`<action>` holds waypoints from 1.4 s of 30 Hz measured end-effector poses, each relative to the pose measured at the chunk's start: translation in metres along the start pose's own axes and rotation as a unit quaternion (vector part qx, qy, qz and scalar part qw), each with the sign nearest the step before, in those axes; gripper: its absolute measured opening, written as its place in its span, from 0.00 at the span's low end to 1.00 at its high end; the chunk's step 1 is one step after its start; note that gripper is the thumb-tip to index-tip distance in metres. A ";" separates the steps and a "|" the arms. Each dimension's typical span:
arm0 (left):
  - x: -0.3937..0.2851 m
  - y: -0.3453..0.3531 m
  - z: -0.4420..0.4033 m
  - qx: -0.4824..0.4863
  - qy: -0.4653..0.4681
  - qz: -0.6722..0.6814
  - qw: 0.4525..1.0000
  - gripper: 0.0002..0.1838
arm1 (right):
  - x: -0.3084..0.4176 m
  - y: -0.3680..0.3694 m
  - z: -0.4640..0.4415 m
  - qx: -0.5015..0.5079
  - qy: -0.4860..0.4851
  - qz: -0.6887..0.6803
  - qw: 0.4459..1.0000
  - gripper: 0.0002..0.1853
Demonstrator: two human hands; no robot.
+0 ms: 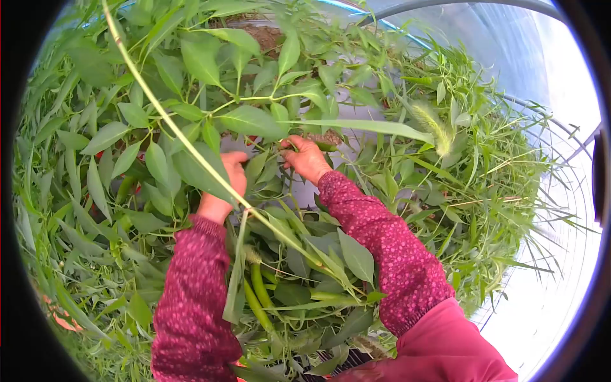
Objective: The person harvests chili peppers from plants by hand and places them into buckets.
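Observation:
My right hand (307, 160) is closed among the pepper plant's leaves, its fingertips pinched together. What looks like a green pepper (326, 146) sticks out past its knuckles, seemingly held in the hand. To the left, my left hand (234, 180) reaches into the same foliage. A broad leaf (197, 167) covers part of it, and its fingers are mostly hidden. Long green peppers (258, 299) show between leaves below, between my forearms. A long pale stalk (162, 114) crosses in front of my left hand and wrist.
Dense pepper foliage (248, 121) surrounds both hands. Tall grass (484, 172) with a bristly seed head (434, 130) grows on the right. Clear plastic sheeting (496, 51) and a curved grey pipe (464, 7) stand behind. Pale ground cover (363, 114) shows between plants.

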State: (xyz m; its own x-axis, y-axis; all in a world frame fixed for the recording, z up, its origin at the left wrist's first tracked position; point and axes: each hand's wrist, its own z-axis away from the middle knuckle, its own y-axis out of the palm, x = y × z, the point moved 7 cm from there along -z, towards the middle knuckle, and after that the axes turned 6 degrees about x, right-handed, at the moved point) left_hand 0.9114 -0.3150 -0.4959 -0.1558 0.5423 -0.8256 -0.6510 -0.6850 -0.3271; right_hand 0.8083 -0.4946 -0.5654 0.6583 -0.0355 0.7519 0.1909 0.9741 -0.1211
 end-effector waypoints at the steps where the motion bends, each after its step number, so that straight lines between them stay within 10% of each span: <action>1: -0.005 0.014 -0.005 0.046 0.023 -0.147 0.988 0.12 | 0.002 0.001 0.001 0.005 -0.006 0.016 1.000 0.12; 9: 0.031 0.044 -0.021 0.198 -0.031 -0.412 0.889 0.14 | 0.009 0.006 0.007 0.023 0.007 0.081 0.996 0.11; 13: 0.020 0.040 -0.023 0.130 0.100 -0.260 0.952 0.21 | 0.008 0.005 0.005 0.014 -0.014 0.075 0.997 0.12; 17: 0.054 0.071 -0.038 0.227 0.007 0.058 0.972 0.24 | -0.001 0.006 -0.001 0.018 -0.014 0.070 0.997 0.14; 26: 0.040 0.072 -0.024 0.136 0.036 0.061 0.988 0.18 | 0.011 0.008 0.006 -0.001 -0.006 0.059 0.998 0.10; 36: 0.036 0.049 0.014 0.042 0.017 -0.274 0.961 0.17 | 0.009 0.006 -0.003 -0.026 -0.046 0.215 0.975 0.14; 37: 0.071 0.073 0.020 -0.020 0.237 -0.622 0.746 0.16 | 0.006 0.007 -0.005 -0.021 -0.055 0.220 0.974 0.15; 38: 0.066 0.075 0.022 -0.018 0.240 -0.621 0.746 0.16 | 0.006 0.008 -0.006 -0.017 -0.066 0.223 0.972 0.15; 40: 0.041 0.045 0.025 -0.078 0.189 -0.254 0.945 0.15 | 0.010 0.007 -0.003 -0.019 -0.058 0.231 0.971 0.16; 41: 0.033 0.030 0.022 -0.023 -0.032 -0.210 0.977 0.12 | 0.012 0.005 -0.003 -0.028 -0.055 0.245 0.968 0.15; 42: 0.060 0.016 0.015 -0.075 0.081 -0.124 0.986 0.11 | 0.014 0.003 -0.001 -0.038 -0.052 0.256 0.965 0.14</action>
State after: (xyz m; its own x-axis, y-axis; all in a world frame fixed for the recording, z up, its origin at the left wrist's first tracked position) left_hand 0.8805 -0.2862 -0.5440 0.1222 0.6254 -0.7707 -0.5353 -0.6123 -0.5818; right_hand 0.8190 -0.4925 -0.5558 0.6053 0.4721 0.6409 -0.0841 0.8386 -0.5383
